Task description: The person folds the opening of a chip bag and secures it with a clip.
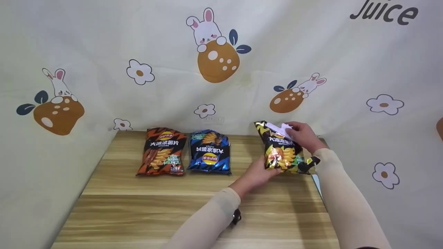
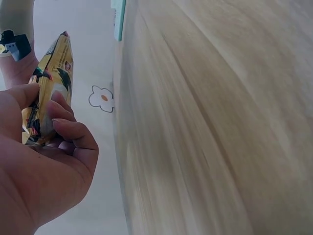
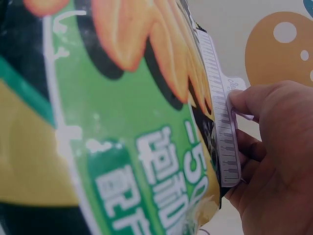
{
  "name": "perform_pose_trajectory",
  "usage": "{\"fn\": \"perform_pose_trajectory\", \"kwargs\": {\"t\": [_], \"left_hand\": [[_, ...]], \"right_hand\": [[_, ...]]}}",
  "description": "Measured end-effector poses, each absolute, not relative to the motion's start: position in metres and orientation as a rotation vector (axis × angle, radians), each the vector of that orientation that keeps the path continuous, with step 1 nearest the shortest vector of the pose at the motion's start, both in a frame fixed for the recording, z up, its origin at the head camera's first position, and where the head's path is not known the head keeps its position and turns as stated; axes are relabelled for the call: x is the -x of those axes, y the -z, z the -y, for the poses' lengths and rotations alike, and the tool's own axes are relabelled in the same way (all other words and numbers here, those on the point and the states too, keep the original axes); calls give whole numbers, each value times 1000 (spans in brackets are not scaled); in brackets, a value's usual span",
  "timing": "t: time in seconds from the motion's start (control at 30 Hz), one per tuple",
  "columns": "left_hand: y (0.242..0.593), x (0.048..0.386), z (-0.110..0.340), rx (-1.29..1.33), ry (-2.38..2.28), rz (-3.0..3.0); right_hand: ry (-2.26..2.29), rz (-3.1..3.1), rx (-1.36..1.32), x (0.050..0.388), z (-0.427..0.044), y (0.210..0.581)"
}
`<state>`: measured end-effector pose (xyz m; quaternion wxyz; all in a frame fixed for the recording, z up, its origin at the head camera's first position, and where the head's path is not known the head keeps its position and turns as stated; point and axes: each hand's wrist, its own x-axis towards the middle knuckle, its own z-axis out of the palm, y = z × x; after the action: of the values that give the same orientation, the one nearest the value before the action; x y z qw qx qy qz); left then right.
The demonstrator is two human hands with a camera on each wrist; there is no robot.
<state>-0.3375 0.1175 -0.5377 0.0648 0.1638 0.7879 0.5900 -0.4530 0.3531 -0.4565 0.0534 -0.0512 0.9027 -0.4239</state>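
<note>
A black and yellow chip bag (image 1: 278, 152) is held up at the right of the table in the head view. My left hand (image 1: 258, 174) grips its lower edge; in the left wrist view the thumb and curled fingers of that hand (image 2: 49, 161) pinch the bag (image 2: 61, 68). At the bag's top edge sits a white clip (image 1: 277, 129), pinched by my right hand (image 1: 306, 136). The right wrist view shows the clip (image 3: 222, 107) lying along the edge of the bag (image 3: 112, 98), with the right thumb and fingers (image 3: 279, 147) on its handles.
An orange and black chip bag (image 1: 162, 152) and a blue and black one (image 1: 210, 152) lie side by side at the back of the wooden table (image 1: 173, 214). A light blue object (image 1: 316, 185) is at the table's right edge. Behind hangs a printed cloth (image 1: 166, 41).
</note>
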Motion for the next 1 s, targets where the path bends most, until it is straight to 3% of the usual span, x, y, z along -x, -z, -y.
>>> {"fn": "perform_pose_trajectory", "kwargs": {"t": [1.0], "left_hand": [[554,340,-122,-381,-1481,-2530]], "right_hand": [[1156,-2903,133,463,-346,513]]}}
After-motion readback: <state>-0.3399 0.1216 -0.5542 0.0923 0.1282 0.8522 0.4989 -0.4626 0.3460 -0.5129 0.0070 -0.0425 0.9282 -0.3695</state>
